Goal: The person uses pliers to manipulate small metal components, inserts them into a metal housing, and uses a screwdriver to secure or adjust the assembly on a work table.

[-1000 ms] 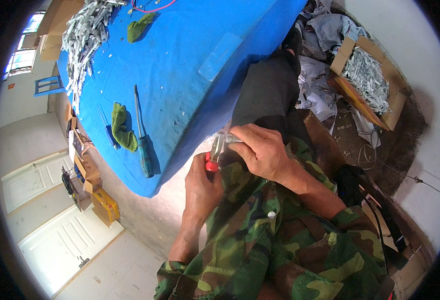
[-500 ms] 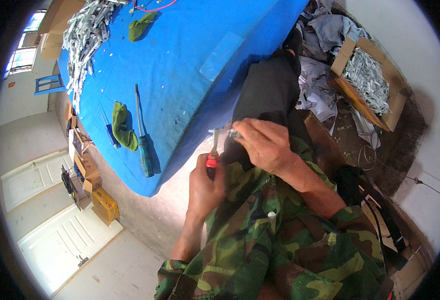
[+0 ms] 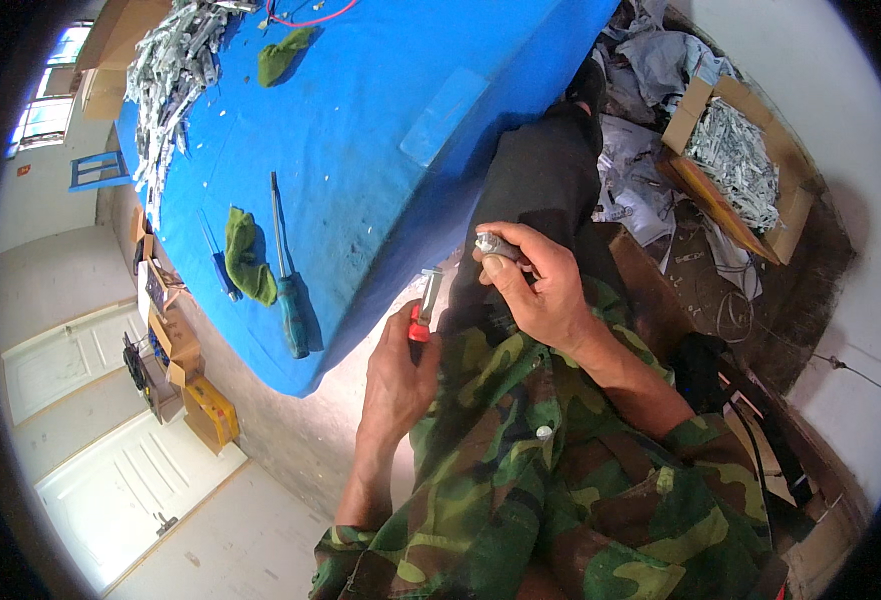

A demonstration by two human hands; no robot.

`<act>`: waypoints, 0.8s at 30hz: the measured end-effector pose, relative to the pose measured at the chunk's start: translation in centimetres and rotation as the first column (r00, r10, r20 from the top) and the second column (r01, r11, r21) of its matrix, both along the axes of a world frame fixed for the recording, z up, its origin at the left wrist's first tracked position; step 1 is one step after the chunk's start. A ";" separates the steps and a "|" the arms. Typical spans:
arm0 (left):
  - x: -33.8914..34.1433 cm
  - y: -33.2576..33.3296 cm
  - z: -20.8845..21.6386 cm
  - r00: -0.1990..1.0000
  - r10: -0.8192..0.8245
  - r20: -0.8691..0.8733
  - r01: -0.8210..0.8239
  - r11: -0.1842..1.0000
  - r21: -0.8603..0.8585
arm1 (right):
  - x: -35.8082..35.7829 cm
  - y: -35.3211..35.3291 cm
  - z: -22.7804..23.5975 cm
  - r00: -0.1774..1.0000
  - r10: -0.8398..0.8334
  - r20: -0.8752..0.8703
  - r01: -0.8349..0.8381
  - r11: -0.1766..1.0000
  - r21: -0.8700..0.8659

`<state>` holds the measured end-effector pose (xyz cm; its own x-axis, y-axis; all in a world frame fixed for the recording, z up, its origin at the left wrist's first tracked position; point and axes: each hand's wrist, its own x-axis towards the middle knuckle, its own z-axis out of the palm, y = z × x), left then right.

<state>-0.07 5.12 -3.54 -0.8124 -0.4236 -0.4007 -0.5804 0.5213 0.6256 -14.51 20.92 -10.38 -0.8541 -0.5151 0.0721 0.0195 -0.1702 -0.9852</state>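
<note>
Beside blue cloth [image 3: 351,170], the right hand [image 3: 549,290] pinches a stubby silvery piece [image 3: 498,246], the left hand [image 3: 395,370] grips a red-handled tool [image 3: 420,321].

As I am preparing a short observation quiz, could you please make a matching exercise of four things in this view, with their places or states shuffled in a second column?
Things:
1. Red-handled tool
2. Small grey piece
3. Teal-handled screwdriver
4. Open cardboard box at the picture's right

Places or states:
A. Lying on the blue cover, beside a crumpled green cloth
B. Held in the right hand
C. Holding a heap of silvery strips
D. Gripped by the left hand

Pairs: 1-D, 2-B, 3-A, 4-C
</note>
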 end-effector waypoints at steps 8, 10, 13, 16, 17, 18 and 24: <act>0.4 -0.3 -0.8 0.988 -0.149 -0.037 0.141 0.977 -0.162 | 0.4 0.5 0.3 0.853 0.256 0.455 -0.162 0.958 -0.235; 0.4 -0.2 -0.5 0.990 -0.143 -0.019 0.138 0.977 -0.163 | 0.3 0.5 0.0 0.802 0.318 0.506 -0.178 0.935 -0.306; -0.5 0.1 0.5 0.988 -0.156 0.016 0.157 0.982 -0.102 | 0.2 0.5 -0.2 0.746 0.386 0.543 -0.204 0.908 -0.366; -0.6 0.4 0.8 0.970 -0.240 0.024 0.240 0.952 -0.190 | 0.3 0.4 -0.6 0.726 0.374 0.578 -0.192 0.916 -0.351; -0.7 0.3 0.9 0.967 -0.254 0.026 0.254 0.943 -0.215 | 0.4 0.4 -0.7 0.723 0.358 0.591 -0.182 0.924 -0.337; -0.6 0.2 0.9 0.963 -0.269 0.030 0.268 0.933 -0.242 | 0.4 0.3 -0.6 0.720 0.348 0.600 -0.153 0.923 -0.352; -0.3 -0.1 1.1 0.973 -0.228 0.042 0.231 0.936 -0.267 | 0.2 0.0 -0.6 0.703 0.336 0.627 -0.087 0.916 -0.393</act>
